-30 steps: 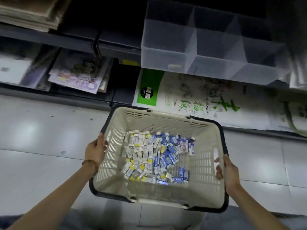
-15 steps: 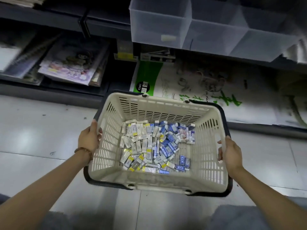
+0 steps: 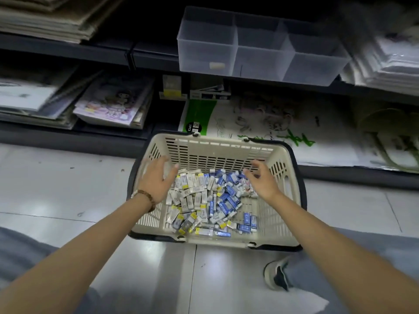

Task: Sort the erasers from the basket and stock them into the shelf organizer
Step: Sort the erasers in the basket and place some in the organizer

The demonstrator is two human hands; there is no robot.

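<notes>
Basket [image 3: 215, 142] sitting on floor [image 3: 56, 189], shelf organizer [image 3: 256, 53] far behind. Left hand [image 3: 156, 181], right hand [image 3: 263, 181] hovering over erasers [image 3: 204, 200], fingers splaying wide, gripping nothing.

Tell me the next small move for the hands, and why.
Probably lower the right hand onto the blue erasers just below it and pinch a few. Both hands hover open over the basket, holding nothing. The left hand is above the white-and-yellow ones, and the organizer above looks empty, so sorting has not yet begun.
</notes>
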